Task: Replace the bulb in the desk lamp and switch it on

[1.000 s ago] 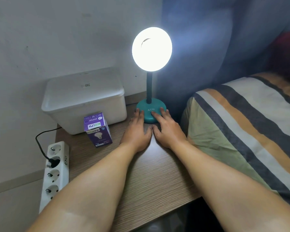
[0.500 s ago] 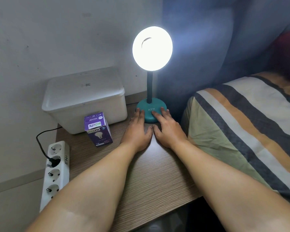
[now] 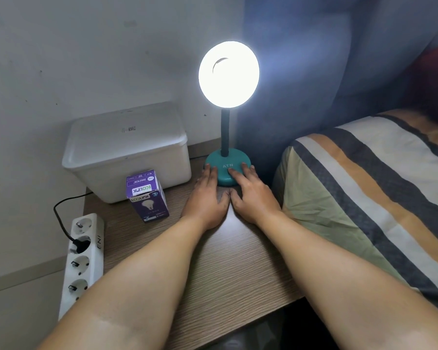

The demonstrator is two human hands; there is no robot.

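Note:
The desk lamp stands at the back of the wooden table, its round head [image 3: 228,75] glowing bright white on a dark flexible neck above a teal base [image 3: 227,165]. My left hand [image 3: 207,198] lies flat on the table with its fingertips against the base's left front. My right hand [image 3: 250,194] lies flat beside it, fingers resting on the base's front. Both thumbs nearly touch. Neither hand holds anything. A purple bulb box [image 3: 147,195] stands upright left of my left hand.
A white lidded plastic box [image 3: 127,150] sits at the back left against the wall. A white power strip [image 3: 82,258] with one black plug lies along the wooden table's [image 3: 225,269] left edge. A striped bed cover [image 3: 369,193] borders the table on the right.
Both hands have stayed flat at the lamp base, the right fingers shifting slightly on it. The lamp stays lit.

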